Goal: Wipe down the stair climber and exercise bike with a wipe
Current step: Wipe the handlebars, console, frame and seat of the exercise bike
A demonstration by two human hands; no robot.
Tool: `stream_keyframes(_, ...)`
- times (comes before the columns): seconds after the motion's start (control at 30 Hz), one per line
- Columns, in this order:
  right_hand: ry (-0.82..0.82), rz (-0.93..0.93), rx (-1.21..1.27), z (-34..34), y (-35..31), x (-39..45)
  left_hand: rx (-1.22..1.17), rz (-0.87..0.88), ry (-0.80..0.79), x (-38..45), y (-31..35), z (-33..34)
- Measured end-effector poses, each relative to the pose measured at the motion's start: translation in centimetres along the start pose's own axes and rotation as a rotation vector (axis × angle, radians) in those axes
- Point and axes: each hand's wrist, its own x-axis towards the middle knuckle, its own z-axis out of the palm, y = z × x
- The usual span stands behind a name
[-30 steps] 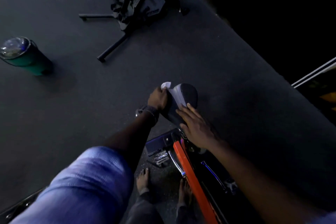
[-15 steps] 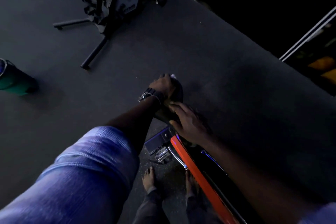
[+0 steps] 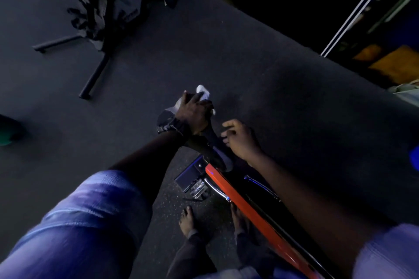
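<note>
My left hand (image 3: pixel 192 113) presses a white wipe (image 3: pixel 203 92) onto the dark saddle (image 3: pixel 212 140) of the exercise bike, covering most of the saddle's wide end. The wipe shows only as white bits past my fingers. My right hand (image 3: pixel 240 140) hovers just right of the saddle with fingers loosely curled and holds nothing. The bike's orange frame bar (image 3: pixel 249 208) runs from under the saddle to the lower right. Its pedal (image 3: pixel 192 179) sits left of the bar.
Another black exercise machine (image 3: pixel 108 7) with a yellow-ringed wheel stands on legs at the upper left. A green tumbler (image 3: pixel 9 131) is at the left edge. Dark rubber floor (image 3: pixel 272 97) lies around. My bare feet (image 3: pixel 188 222) stand below the pedal.
My left hand has slid the wipe over the saddle's wide end. My right hand has lifted off the saddle and moved right. The view has shifted left.
</note>
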Motion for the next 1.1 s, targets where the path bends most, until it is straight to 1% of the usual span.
stream_keyframes(0.07, 0.037, -0.01, -0.026, -0.1, 0.0, 0.0, 0.044, 0.104, -0.031, -1.5, 1.8, 0.6)
stream_keyframes(0.1, 0.062, -0.014, -0.038, -0.1, -0.3, -0.2, 0.066, 0.129, -0.025, -2.3, 2.6, 1.1)
stream_keyframes(0.17, 0.086, -0.017, -0.068, -0.5, -1.1, -0.7, 0.054, 0.151, 0.091, -4.0, 4.1, 1.8)
stream_keyframes(0.27, 0.087, -0.056, -0.122, -0.6, -2.0, -0.9, -0.093, 0.176, 0.303, -6.0, 6.2, 2.9)
stream_keyframes(0.3, 0.068, -0.075, -0.107, -0.5, -2.2, -0.9, -0.121, 0.166, 0.332, -6.7, 7.1, 3.3)
stream_keyframes(0.37, 0.031, -0.102, -0.091, -0.4, -2.5, -0.7, -0.154, 0.135, 0.324, -8.0, 8.8, 3.9)
stream_keyframes(0.43, -0.032, -0.142, -0.18, -0.2, -2.9, -0.5, -0.184, 0.127, 0.306, -9.2, 10.7, 4.5)
stream_keyframes(0.53, -0.149, -0.185, -0.29, 0.0, -3.6, -0.7, -0.112, 0.22, 0.361, -11.0, 12.7, 5.5)
stream_keyframes(0.6, -0.189, -0.194, -0.327, 0.1, -3.7, -0.9, -0.04, 0.305, 0.387, -11.8, 12.9, 6.5)
stream_keyframes(0.67, -0.186, -0.203, -0.329, 0.0, -3.8, -1.0, 0.026, 0.378, 0.368, -12.4, 11.5, 7.2)
stream_keyframes(0.77, -0.173, -0.21, -0.33, -0.4, -3.5, -1.1, 0.117, 0.492, 0.271, -12.6, 8.4, 7.3)
stream_keyframes(0.9, -0.156, -0.207, -0.289, -0.8, -2.7, -1.1, 0.036, 0.532, 0.27, -13.4, 4.8, 6.2)
stream_keyframes(0.97, -0.154, -0.182, -0.236, -0.8, -2.0, -0.9, -0.018, 0.473, 0.238, -14.2, 3.5, 6.2)
stream_keyframes(1.03, -0.161, -0.139, -0.162, -0.8, -1.5, -0.9, -0.08, 0.358, 0.201, -15.1, 2.7, 6.6)
stream_keyframes(1.1, -0.144, -0.146, -0.158, -0.7, -1.0, -0.9, -0.099, 0.263, 0.151, -15.5, 2.4, 7.1)
